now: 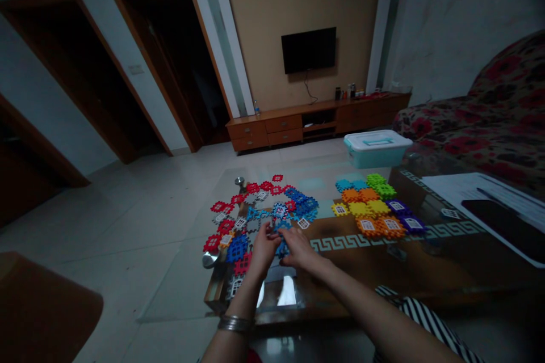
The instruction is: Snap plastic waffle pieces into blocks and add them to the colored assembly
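Sofa [468, 116], flowered: two o'clock from the hands. Table [383, 272], glass-topped: below the hands. Television [309, 51]: twelve o'clock, wall-mounted. Lidded box [377, 154], turquoise: between one and two. Papers [447, 187]: near three. Right hand [298, 247]: half open, fingers bent; grip cannot be told. Left hand [266, 244]: nine o'clock of the right, loosely curled; hold likewise unclear. Black phone [504, 229]: three o'clock, on the papers. Toothed pieces: blue pieces [281, 246] between the hands, partly hidden by them; blue heap [304, 204], one o'clock; red pieces [225, 227], ten; orange stacks [378, 227], two.

a home living room: wall-mounted television [309, 51], floral sofa [451, 119]
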Demonstrator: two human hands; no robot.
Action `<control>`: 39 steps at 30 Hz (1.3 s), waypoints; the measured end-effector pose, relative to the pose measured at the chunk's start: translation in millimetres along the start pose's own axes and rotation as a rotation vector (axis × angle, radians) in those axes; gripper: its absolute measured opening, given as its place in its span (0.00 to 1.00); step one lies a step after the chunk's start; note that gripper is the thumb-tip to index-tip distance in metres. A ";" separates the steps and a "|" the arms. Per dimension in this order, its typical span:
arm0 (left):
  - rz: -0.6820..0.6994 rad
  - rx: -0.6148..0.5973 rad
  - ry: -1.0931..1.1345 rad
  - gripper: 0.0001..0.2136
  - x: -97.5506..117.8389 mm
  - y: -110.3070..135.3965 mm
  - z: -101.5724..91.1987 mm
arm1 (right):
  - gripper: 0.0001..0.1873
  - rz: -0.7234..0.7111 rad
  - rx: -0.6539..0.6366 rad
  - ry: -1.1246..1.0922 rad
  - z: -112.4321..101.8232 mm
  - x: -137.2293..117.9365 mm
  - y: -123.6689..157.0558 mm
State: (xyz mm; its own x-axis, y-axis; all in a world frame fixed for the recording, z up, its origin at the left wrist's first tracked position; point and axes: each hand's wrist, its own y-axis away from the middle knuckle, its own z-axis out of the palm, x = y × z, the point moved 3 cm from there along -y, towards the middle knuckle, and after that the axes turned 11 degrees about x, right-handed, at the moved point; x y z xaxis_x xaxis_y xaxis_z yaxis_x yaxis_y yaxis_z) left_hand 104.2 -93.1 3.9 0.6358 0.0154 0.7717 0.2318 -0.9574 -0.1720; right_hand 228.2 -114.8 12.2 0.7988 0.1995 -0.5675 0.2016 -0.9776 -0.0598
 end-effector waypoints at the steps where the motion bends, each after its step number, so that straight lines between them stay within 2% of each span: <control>1: 0.000 0.002 0.005 0.23 0.1 -0.8 -0.5 | 0.42 -0.021 -0.011 -0.029 0.8 3.3 -1.1; 4: 0.049 0.009 -0.010 0.20 3.3 -0.7 -4.2 | 0.41 -0.037 -0.031 -0.055 -1.3 10.1 0.2; 7: 0.140 -0.012 -0.048 0.18 11.1 2.7 -5.5 | 0.36 0.017 -0.011 0.025 -11.8 14.8 7.8; 9: 0.237 -0.073 -0.165 0.19 19.3 7.7 -1.8 | 0.34 0.046 -0.009 0.099 -22.3 18.0 15.1; 12: 0.376 -0.206 -0.454 0.21 33.3 20.1 6.3 | 0.33 0.041 -0.067 0.155 -39.2 24.8 27.6; 15: 0.444 -0.273 -0.676 0.17 46.9 34.7 7.3 | 0.34 0.044 -0.117 0.180 -55.9 37.6 41.4; 18: 0.471 -0.313 -0.764 0.14 56.9 48.8 4.7 | 0.35 0.104 -0.098 0.258 -72.0 59.0 56.6; 23: 0.504 -0.448 -0.619 0.13 64.6 75.4 16.6 | 0.32 0.233 -0.040 0.360 -98.2 110.1 83.6; 27: 0.457 -0.388 -0.552 0.14 67.1 87.0 31.4 | 0.20 0.210 0.008 0.247 -117.8 149.0 96.7; 29: 0.418 -0.390 -0.552 0.14 67.8 86.8 36.4 | 0.18 0.190 -0.008 0.172 -123.2 161.5 99.2; 34: 0.363 -0.431 -0.420 0.18 70.6 79.3 42.4 | 0.29 0.064 -0.022 0.158 -121.6 162.7 99.9; 39: 0.423 -0.533 -0.054 0.27 68.8 86.7 59.2 | 0.26 0.004 -0.067 0.226 -112.7 153.5 102.3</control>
State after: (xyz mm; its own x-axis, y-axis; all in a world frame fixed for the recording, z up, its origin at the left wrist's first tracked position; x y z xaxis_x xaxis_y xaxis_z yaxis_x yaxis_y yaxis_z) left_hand 211.7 -158.0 5.8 0.6311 -0.3905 0.6703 -0.4302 -0.8952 -0.1164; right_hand 435.3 -176.6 11.5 0.9049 0.2129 -0.3685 0.2294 -0.9733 0.0011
